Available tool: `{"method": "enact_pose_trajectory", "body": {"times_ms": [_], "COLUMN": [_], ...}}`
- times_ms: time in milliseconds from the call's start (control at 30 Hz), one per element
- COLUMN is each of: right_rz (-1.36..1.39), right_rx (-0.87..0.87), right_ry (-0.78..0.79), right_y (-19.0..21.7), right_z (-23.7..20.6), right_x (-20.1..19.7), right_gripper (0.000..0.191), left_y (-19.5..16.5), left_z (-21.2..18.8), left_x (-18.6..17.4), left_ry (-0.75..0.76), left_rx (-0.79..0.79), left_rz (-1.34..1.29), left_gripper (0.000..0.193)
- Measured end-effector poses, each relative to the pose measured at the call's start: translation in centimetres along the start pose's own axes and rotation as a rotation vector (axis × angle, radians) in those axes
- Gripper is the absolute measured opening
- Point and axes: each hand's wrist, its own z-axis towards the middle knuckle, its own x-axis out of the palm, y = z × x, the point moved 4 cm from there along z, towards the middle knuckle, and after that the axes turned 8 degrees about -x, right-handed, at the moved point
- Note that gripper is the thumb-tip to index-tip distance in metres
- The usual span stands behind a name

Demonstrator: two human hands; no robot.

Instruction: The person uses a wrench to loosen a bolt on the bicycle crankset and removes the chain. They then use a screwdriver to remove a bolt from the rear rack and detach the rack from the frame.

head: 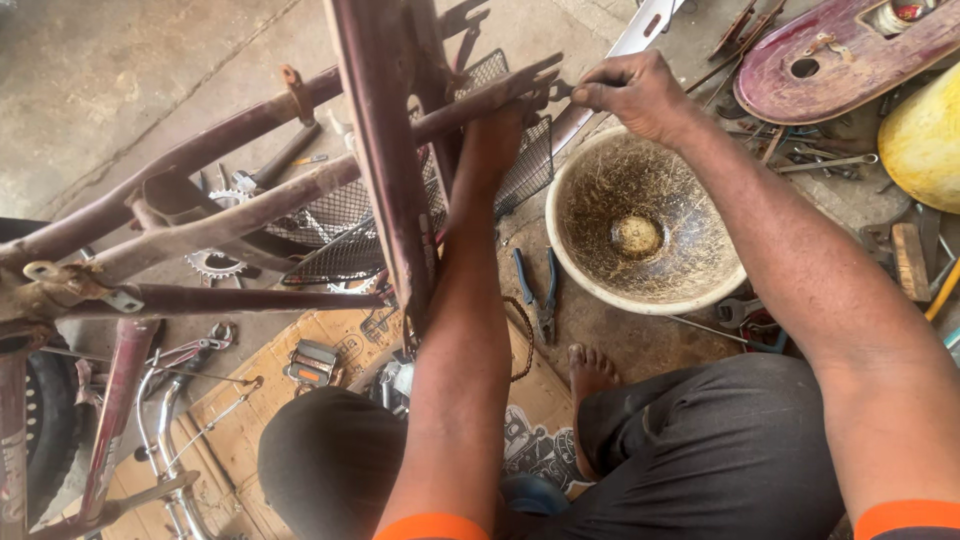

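Observation:
A maroon, rusty bicycle frame (380, 150) lies upturned in front of me. My left hand (505, 115) is up against the end of one frame tube, its fingers mostly hidden behind the tube. At that same tube end, my right hand (630, 92) pinches a small metal part or tool (558, 90) between its fingertips. The two hands are close together, just above a dirty white bowl (640, 225).
A wire mesh basket (340, 215) lies under the frame. Blue-handled pliers (535, 290), a chainring (215, 262), a pedal (312, 362) and a chain rest on the floor and cardboard (300, 385). Wrenches (825, 162), a maroon chain guard (840, 55) and a yellow container (925, 140) sit at the right.

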Motion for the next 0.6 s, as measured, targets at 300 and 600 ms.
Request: {"method": "enact_pose_trajectory", "body": {"times_ms": [300, 600], "right_rz": [0.023, 0.59], "right_rx": [0.01, 0.196], "right_ry": [0.033, 0.178], "right_y": [0.5, -1.1], "right_z": [-0.3, -1.4], "right_x": [2.4, 6.8], "right_gripper": [0.045, 0.058], "left_y": [0.3, 1.3], "left_z": [-1.3, -0.7], "left_x": [1.3, 1.0], "left_ry": [-0.07, -0.056], "left_rx": [0.016, -0.024], "left_rz": [-0.276, -0.246], "left_gripper": [0.04, 0.034]}}
